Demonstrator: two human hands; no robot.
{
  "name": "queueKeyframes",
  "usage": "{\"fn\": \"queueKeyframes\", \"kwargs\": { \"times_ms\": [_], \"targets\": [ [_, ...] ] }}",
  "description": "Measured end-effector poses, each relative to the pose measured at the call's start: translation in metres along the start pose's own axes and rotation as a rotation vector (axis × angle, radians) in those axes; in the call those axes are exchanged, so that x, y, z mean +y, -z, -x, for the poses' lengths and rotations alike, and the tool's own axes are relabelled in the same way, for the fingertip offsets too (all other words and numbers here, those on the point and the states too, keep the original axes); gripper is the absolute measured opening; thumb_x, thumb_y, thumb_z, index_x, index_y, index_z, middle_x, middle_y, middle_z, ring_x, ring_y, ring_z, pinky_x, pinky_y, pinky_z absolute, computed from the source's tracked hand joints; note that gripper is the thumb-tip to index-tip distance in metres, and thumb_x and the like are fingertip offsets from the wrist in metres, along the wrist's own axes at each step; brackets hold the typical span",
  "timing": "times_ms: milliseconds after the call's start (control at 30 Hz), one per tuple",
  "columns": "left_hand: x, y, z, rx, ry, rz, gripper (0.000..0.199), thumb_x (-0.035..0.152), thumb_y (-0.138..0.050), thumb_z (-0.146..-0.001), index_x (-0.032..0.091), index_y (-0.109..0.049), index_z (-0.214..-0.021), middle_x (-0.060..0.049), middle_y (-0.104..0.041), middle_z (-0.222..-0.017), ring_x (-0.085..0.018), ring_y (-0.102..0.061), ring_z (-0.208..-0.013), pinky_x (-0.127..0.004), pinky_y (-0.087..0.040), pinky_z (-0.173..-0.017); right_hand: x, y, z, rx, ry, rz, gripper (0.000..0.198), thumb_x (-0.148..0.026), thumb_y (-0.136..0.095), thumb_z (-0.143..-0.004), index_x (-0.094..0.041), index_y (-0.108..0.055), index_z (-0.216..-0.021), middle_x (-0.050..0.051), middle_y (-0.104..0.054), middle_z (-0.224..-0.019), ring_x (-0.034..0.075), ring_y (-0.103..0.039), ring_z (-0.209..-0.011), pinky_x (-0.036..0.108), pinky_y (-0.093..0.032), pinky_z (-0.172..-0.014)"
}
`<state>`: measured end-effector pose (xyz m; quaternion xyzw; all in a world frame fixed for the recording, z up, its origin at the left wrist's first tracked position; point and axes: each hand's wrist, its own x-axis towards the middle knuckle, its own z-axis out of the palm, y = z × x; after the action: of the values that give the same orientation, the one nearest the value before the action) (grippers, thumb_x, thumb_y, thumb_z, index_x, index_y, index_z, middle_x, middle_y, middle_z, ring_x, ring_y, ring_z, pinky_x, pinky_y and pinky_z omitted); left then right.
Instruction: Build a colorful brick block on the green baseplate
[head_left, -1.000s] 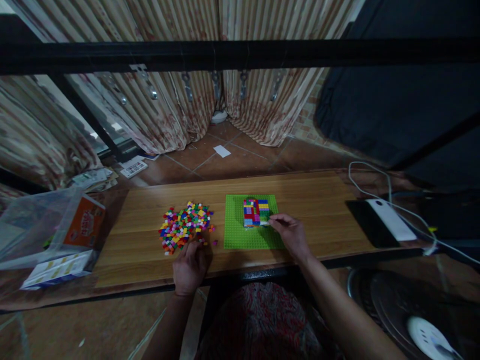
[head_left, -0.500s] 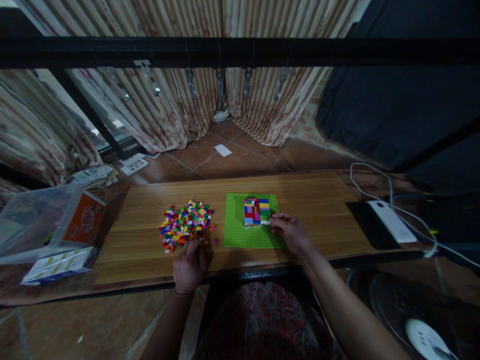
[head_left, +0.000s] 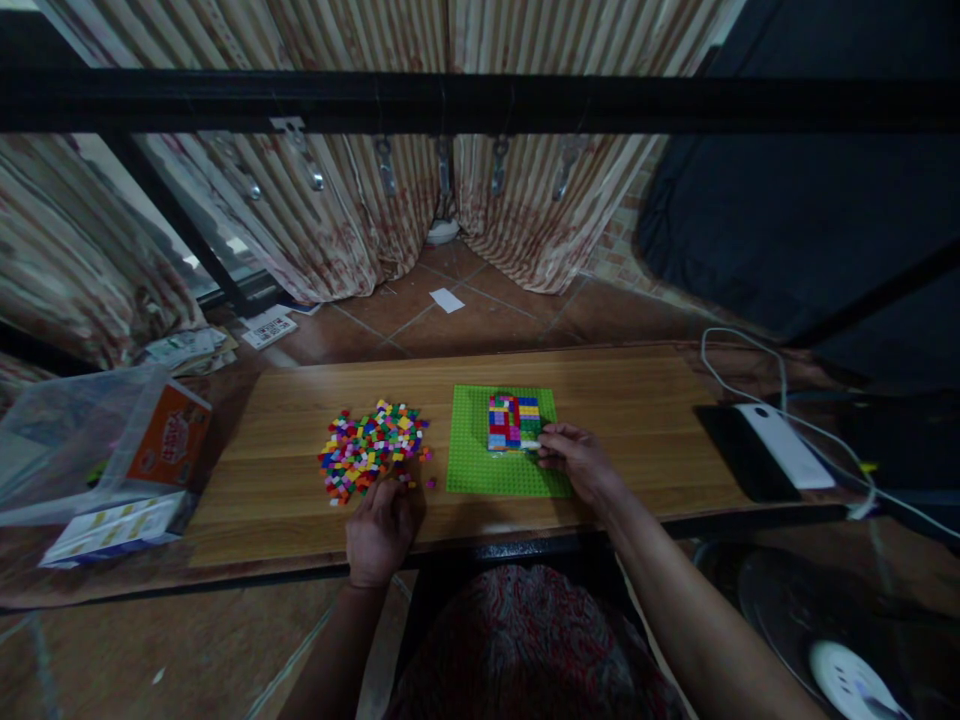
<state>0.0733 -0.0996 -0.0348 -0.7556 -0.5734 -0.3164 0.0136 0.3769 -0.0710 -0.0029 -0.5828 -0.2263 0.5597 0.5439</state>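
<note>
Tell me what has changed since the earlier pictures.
Very little: the right hand has shifted its fingers slightly at the near right corner of the block build. No visible pickup or release. The left hand stays by the loose brick pile; the build stays on the green baseplate.

Your right hand (head_left: 581, 464) has its fingertips at a white brick (head_left: 529, 445) on the near edge of the build (head_left: 513, 420), above the green baseplate (head_left: 472, 470). Your left hand (head_left: 379, 528), fingers curled, sits at the near edge of the brick pile (head_left: 371, 448); left of it stands a clear bin (head_left: 67, 430).
</note>
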Motion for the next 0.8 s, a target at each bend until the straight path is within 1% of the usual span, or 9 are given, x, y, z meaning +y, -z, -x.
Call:
{"fn": "queueKeyframes", "kwargs": {
  "times_ms": [300, 600, 700, 800],
  "targets": [
    [-0.001, -0.001, 0.001, -0.001, 0.001, 0.013, 0.014, 0.012, -0.047, -0.082, 0.020, -0.058, -0.086, -0.003, -0.065, -0.078, -0.016, -0.063, -0.070, -0.024, -0.046, -0.061, -0.002, -0.001, -0.002, 0.010, -0.004, 0.050, 0.031, -0.031, -0.083, -0.048, -0.019, -0.063, -0.069, -0.003, -0.061, -0.056, 0.009, -0.056, -0.050, 0.020, -0.050, -0.044],
    [0.001, 0.001, 0.000, -0.046, 0.039, 0.016, 0.017, 0.012, -0.045, -0.082, 0.020, -0.059, -0.087, -0.004, -0.066, -0.079, -0.017, -0.064, -0.073, -0.024, -0.046, -0.062, 0.002, -0.005, 0.001, 0.045, 0.034, 0.107, 0.034, -0.037, -0.084, -0.048, -0.019, -0.060, -0.064, -0.004, -0.061, -0.054, 0.009, -0.057, -0.049, 0.019, -0.049, -0.044],
    [0.001, 0.002, 0.000, -0.045, 0.042, 0.010, 0.016, 0.013, -0.045, -0.082, 0.020, -0.059, -0.086, -0.003, -0.066, -0.078, -0.016, -0.064, -0.072, -0.024, -0.045, -0.062, 0.001, -0.001, 0.003, -0.006, 0.042, 0.089, 0.036, -0.040, -0.086, -0.049, -0.019, -0.062, -0.066, -0.003, -0.062, -0.057, 0.009, -0.058, -0.051, 0.019, -0.050, -0.046],
    [0.002, 0.002, 0.000, -0.042, 0.050, 0.001, 0.015, 0.014, -0.045, -0.082, 0.020, -0.058, -0.085, -0.003, -0.066, -0.078, -0.016, -0.064, -0.071, -0.025, -0.045, -0.062, 0.000, 0.007, 0.006, -0.076, 0.024, 0.024, 0.036, -0.048, -0.083, -0.056, -0.020, -0.064, -0.070, 0.000, -0.066, -0.064, 0.011, -0.061, -0.055, 0.021, -0.052, -0.050]
  ]
}}
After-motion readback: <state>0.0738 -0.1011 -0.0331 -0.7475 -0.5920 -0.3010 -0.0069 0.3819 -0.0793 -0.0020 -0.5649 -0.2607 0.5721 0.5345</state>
